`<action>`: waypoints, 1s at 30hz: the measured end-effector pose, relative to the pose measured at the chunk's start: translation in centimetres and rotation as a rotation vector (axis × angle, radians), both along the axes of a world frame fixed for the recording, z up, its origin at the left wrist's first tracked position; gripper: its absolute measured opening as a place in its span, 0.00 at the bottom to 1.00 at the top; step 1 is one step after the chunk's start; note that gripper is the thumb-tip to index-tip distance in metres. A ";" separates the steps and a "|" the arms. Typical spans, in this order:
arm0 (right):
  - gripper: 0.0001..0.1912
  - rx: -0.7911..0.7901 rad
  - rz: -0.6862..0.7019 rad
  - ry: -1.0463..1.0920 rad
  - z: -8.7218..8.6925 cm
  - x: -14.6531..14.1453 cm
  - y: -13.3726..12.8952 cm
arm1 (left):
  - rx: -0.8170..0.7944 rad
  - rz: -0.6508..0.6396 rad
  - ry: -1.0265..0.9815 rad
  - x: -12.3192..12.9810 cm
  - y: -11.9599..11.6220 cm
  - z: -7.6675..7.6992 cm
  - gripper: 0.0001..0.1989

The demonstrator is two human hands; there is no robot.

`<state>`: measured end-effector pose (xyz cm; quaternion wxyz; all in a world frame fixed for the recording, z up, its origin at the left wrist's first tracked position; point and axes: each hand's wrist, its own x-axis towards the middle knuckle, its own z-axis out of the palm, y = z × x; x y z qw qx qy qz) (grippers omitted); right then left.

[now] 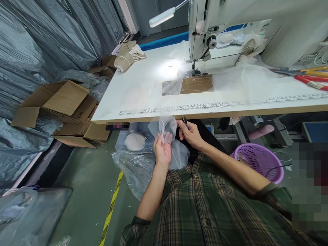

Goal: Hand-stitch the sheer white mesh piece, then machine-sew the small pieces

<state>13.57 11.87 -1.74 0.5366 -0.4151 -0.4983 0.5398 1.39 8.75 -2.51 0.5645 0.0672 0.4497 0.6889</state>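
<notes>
Just below the front edge of the white sewing table [107, 102], my left hand [163, 148] is closed on a piece of sheer white fabric [167, 124], its fingers pinching a fold. Close by on the right, my right hand [192, 134] holds small dark snips [185, 121] with a blue part, blades pointing up. More sheer fabric hangs below my left hand. Above, the sewing machine [197, 34] has its needle area lit, beside a brown plate [197, 84] with sheer fabric around it.
Cardboard boxes [64, 102] stand left of the table. A rolled bundle [125, 61] lies at the table's left back. Under the table are a clear bin [121, 140] with a white pile and a purple basket [258, 153]. Red and yellow-handled tools [312, 77] lie on the right.
</notes>
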 end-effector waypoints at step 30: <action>0.11 0.025 0.360 -0.268 2.7 3.7 -5.6 | 0.307 0.160 0.843 -4.0 -2.1 -0.3 0.19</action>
